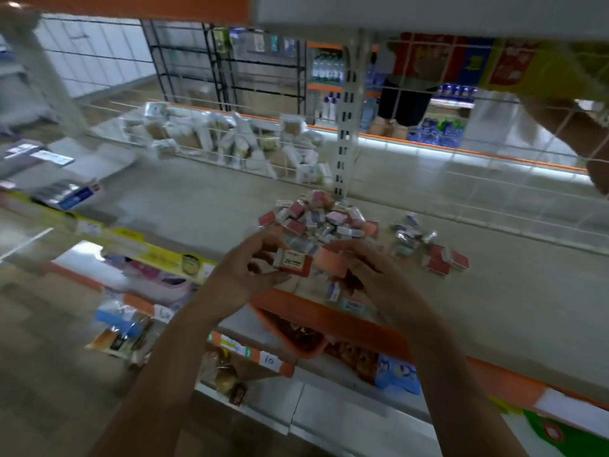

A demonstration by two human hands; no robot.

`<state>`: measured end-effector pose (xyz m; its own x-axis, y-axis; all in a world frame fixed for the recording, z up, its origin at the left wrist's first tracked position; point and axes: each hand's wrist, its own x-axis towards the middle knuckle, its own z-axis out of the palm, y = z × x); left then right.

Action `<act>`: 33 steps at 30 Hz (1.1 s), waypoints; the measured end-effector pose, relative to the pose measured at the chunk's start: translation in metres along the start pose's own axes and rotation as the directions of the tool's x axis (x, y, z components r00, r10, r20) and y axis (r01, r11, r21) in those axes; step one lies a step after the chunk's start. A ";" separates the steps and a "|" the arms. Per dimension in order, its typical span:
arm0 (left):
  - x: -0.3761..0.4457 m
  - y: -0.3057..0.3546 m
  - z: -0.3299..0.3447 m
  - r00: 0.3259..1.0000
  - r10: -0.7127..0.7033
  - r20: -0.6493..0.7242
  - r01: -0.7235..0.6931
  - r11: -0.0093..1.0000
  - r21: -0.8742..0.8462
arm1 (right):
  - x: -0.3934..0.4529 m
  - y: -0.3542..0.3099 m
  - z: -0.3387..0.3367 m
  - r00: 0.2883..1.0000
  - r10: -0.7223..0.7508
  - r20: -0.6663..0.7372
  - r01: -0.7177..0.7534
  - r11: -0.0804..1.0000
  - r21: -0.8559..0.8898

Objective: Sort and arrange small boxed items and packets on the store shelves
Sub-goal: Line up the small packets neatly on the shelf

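left hand (245,268): fingers curled round a small red-and-white box (293,263) marked "2b", held just above the tray's far edge.
right hand (362,268): fingers bent over an orange piece and another little box beneath it; it looks like a grip, though blur hides exactly what it pinches.
tray (329,319): orange, sitting at the shelf's front lip under both hands; a few small boxes seem to lie in it, too blurred to count.
pile (316,217): a loose heap of small red, white and pink boxes on the shelf (197,206) just behind the hands, jumbled, facing every way.
side group (428,245): a smaller scatter to the right of the pile, apart from it; a few red boxes there lie together, maybe a first sorted lot.
back row (230,140): pale packets behind a wire rail, tipped and leaning.
done so far: very little, i'd say; at most the small red cluster and whatever is in the tray.
left to do: most of it; the heap is unsorted, nothing stands in neat rows, and the back packets look untidy.
step in hand: seemingly checking one box before placing it.
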<state>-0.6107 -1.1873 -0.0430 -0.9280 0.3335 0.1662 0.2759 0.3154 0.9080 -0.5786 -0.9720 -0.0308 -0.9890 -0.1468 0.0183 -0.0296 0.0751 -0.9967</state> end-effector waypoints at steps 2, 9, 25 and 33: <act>-0.013 -0.006 -0.026 0.999 -0.011 -0.045 0.011 1.000 0.016 | 0.009 -0.003 0.027 0.999 -0.002 0.040 0.002 1.000 0.003; -0.069 -0.022 -0.132 0.989 -0.047 -0.138 0.051 0.998 0.030 | 0.040 -0.015 0.137 0.958 -0.067 0.279 0.103 0.988 -0.116; -0.146 -0.093 -0.368 0.951 -0.149 -0.270 0.208 0.956 0.205 | 0.138 -0.021 0.396 0.889 -0.087 0.450 0.202 0.956 -0.213; -0.125 -0.144 -0.458 0.937 -0.148 -0.317 0.230 0.943 0.240 | 0.215 -0.020 0.478 0.855 -0.127 0.503 0.261 0.943 -0.205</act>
<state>-0.6495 -1.6811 -0.0187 -0.9895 -0.0162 0.1439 0.1070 0.5877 0.8020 -0.7211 -1.4761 -0.0446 -0.7691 -0.6308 0.1028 -0.3155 0.2349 -0.9194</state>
